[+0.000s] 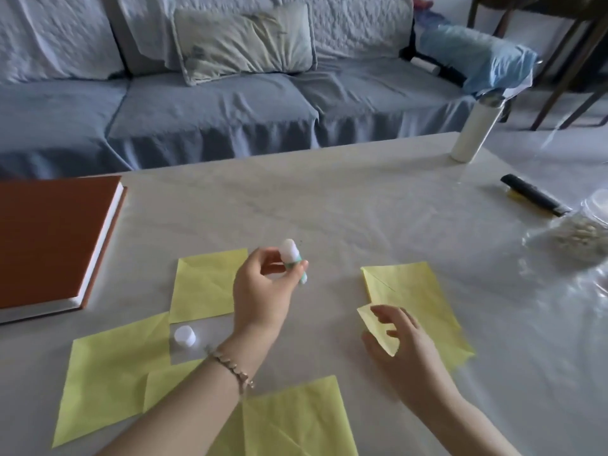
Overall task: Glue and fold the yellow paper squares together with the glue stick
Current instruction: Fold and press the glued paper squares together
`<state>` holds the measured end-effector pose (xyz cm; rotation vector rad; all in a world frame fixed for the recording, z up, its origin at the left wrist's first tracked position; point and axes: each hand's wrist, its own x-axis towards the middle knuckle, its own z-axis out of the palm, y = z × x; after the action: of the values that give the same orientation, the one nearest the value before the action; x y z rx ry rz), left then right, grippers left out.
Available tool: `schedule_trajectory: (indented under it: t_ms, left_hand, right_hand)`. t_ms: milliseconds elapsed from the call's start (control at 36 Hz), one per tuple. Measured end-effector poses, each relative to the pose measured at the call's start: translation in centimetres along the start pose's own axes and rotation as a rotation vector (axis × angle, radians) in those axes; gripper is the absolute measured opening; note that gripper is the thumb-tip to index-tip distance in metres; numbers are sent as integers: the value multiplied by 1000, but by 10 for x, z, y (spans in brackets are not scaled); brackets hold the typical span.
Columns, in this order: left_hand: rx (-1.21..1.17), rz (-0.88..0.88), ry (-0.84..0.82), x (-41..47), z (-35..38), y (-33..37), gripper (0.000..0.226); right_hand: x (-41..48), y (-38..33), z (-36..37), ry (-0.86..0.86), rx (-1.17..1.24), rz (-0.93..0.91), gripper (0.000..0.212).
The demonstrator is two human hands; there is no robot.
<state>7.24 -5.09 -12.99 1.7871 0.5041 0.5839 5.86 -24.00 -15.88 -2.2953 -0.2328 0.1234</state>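
My left hand (263, 291) pinching the uncapped glue stick (292, 258) beyond and right of the cap (184, 335), my right hand (408, 343) farther right, gripping a folded yellow piece (378, 327) over a yellow square (418, 291)

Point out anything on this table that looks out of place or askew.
Nothing spilled or damaged. Only the white cap sits loose among the yellow squares, off the glue stick in the left hand.
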Motion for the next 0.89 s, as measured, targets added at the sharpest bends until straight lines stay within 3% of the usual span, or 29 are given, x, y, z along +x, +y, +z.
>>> schedule_trajectory:
  t_ms: [139,250,361,528,583,667,750,833,889]
  left_hand:
    - [181,72,-12,22,22,-18,27]
    - [238,-38,-33,26,32,-31,18]
    - [237,-152,-34,26,30,-39,19]
    - [267,-162,-86,23,25,-40,22]
    - [281,-156,-101,23,24,-42,22]
    - [306,-137,-129,24,26,-43,22]
    - [320,-140,-156,24,27,-44,26]
    - [351,-156,-162,21,28,-43,55]
    - [395,-115,-28,11,27,-32,67]
  right_hand:
    - [4,21,-16,-90,-419,27,54]
    - [2,37,-11,-143,-569,-1,62]
    - [0,60,-1,-77,-602,-62,54]
    - [-1,59,0,46,-651,-205,19]
    - [-2,55,-3,81,-580,-226,24]
    - [-7,44,-8,182,-540,-238,14]
    - [-11,42,-11,265,-486,-243,29]
    - [-14,37,-15,334,-427,-302,39]
    - [-15,30,-19,370,-387,-369,37]
